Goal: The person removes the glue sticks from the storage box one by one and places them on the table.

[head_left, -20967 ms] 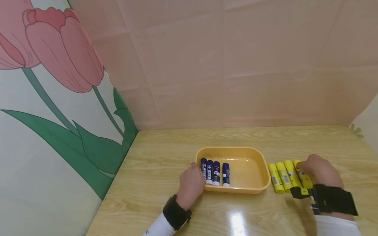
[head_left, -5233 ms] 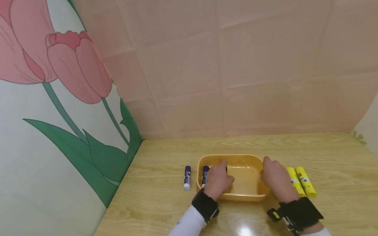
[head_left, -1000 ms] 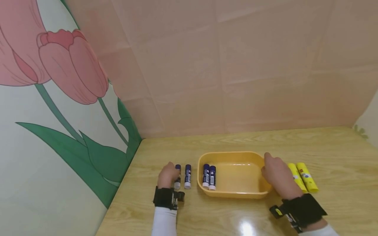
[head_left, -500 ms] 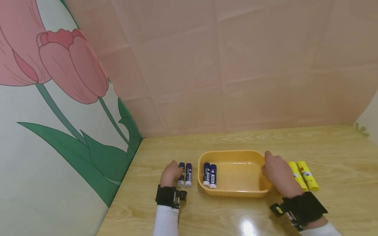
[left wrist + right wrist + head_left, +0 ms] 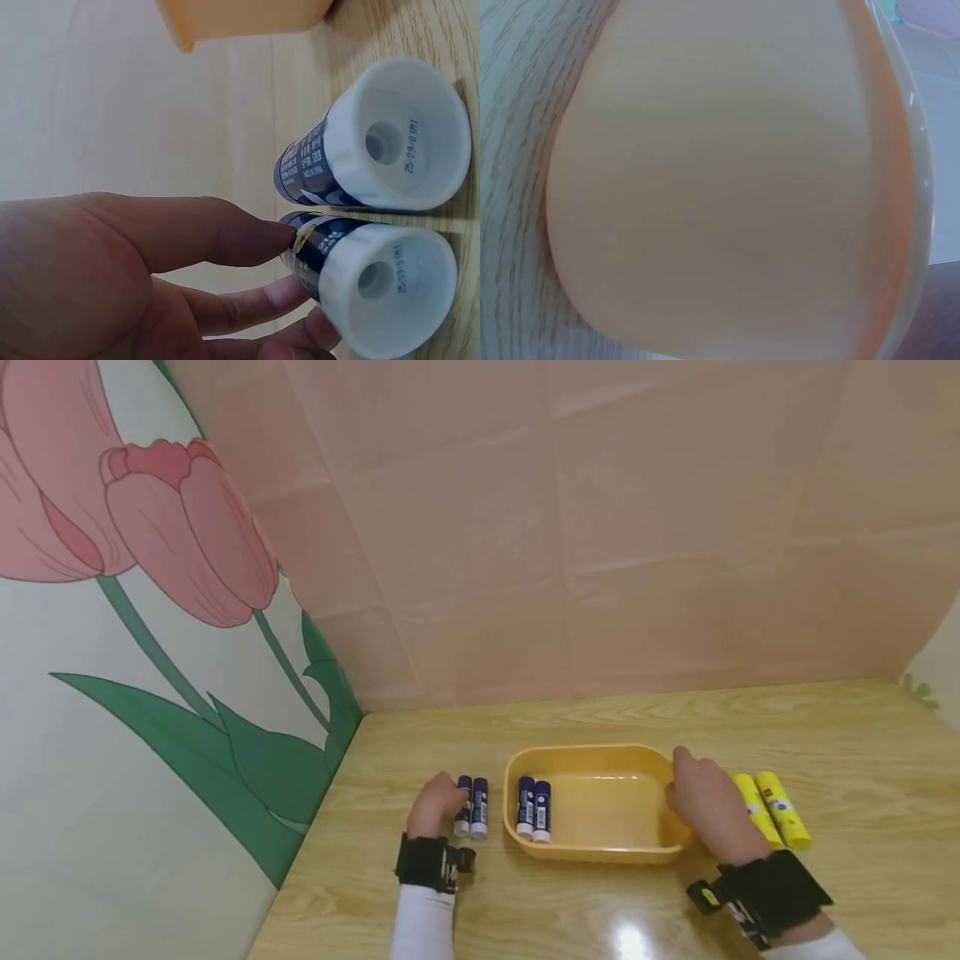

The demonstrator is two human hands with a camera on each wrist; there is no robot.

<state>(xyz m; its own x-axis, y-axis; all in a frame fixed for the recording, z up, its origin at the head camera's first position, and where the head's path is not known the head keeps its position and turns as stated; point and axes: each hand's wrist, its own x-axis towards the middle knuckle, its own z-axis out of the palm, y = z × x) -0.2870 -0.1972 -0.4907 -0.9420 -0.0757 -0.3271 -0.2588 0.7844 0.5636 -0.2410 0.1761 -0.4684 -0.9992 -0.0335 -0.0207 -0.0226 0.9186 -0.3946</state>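
Note:
My left hand [image 5: 435,803] pinches a dark blue glue stick [image 5: 386,289] with a white base between thumb and fingers. The stick lies right beside a second blue glue stick [image 5: 480,810], and both white bases show close up in the left wrist view. To their right stands a shallow yellow-orange tray [image 5: 615,814] with two more blue glue sticks [image 5: 534,812] side by side at its left end. My right hand [image 5: 705,806] grips the tray's right rim. In the right wrist view the tray's outer wall [image 5: 720,187] fills most of the frame and the hand is not seen.
Yellow glue sticks [image 5: 780,810] lie to the right of the tray, partly behind my right hand. The wood-grain table [image 5: 570,910] meets a pink-covered wall [image 5: 585,543] at the back and a tulip-painted wall [image 5: 187,735] at the left.
Earlier, several blue sticks were in the tray; now two are left of it. Over the last second my left hand brought its stick rightward against its neighbour. My right hand stays on the rim.

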